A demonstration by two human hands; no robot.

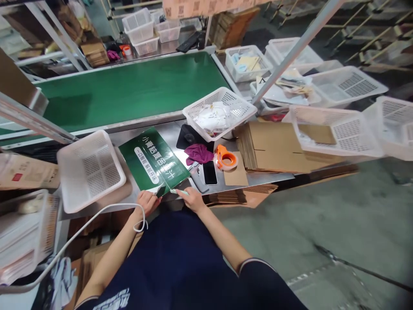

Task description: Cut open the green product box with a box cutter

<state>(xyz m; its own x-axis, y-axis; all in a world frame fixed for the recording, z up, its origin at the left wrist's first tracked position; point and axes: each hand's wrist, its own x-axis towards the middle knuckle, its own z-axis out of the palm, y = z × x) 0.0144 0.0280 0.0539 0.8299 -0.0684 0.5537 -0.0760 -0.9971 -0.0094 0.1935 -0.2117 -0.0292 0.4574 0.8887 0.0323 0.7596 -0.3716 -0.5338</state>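
A green printed package [154,160] with white lettering lies on the metal table in front of me. My left hand [148,202] is closed at its near edge, with a small dark piece by the fingertips; what it grips is hard to make out. My right hand [192,199] is wrapped round a pale green cutter [179,192], its tip at the package's near right corner. Right of the package lie a purple cloth [199,153], a phone [210,173] and an orange tape dispenser [226,158].
A white basket [90,172] stands at the left, and another [220,113] with white papers is behind the cloth. Folded cardboard [274,146] is stacked at the right. A green conveyor belt [135,88] runs behind the table. A white cable [93,219] arches over my left forearm.
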